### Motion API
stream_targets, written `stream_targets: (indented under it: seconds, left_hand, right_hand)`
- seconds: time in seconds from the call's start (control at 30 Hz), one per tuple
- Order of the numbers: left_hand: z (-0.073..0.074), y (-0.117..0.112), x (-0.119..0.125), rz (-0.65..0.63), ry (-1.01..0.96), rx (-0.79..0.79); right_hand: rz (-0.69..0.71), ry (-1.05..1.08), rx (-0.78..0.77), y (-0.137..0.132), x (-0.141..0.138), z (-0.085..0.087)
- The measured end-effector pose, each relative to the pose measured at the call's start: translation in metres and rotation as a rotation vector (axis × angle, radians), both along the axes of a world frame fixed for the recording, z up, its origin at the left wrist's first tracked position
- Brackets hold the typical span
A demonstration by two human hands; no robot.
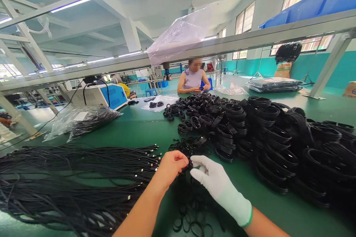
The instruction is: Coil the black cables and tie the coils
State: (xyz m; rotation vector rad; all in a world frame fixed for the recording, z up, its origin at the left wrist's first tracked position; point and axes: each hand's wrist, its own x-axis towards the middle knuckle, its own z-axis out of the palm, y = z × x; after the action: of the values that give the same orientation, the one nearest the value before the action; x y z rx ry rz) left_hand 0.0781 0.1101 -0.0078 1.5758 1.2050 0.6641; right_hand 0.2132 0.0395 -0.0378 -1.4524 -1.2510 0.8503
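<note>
My left hand (pixel 172 166), bare, is closed in a pinch at the middle of the green table. Facing it, my right hand (pixel 211 177) wears a white glove with a green cuff edge, its thumb and fingers curled toward the left fingertips. Something small and black (pixel 189 163) shows between the two hands; the fingers hide most of it, and I cannot tell what it is. Just beyond lies a heap of thin black bands (pixel 180 144). Nearer to me, loose black bands (pixel 197 229) are scattered below the hands. Straight black cables (pixel 83 163) with bright plug ends lie left.
Coiled black cables (pixel 230 118) are piled high from the middle to the right. A clear plastic bag (pixel 89 118) and a blue-and-white machine (pixel 102 96) stand at the back left. Across the table sits a person (pixel 193 77). A metal rail (pixel 236 40) crosses overhead.
</note>
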Motion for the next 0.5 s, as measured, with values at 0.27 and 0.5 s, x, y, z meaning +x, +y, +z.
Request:
stream_targets:
  seconds: [0.27, 0.5]
  left_hand:
    - [-0.001, -0.012, -0.004, 0.125, -0.195, -0.055]
    - [-0.005, -0.004, -0.021, 0.194, -0.134, 0.006]
  right_hand:
    - [0.038, 0.287, -0.052, 0.007, 0.001, -0.005]
    - [0.014, 0.33, -0.042, 0.006, 0.007, -0.003]
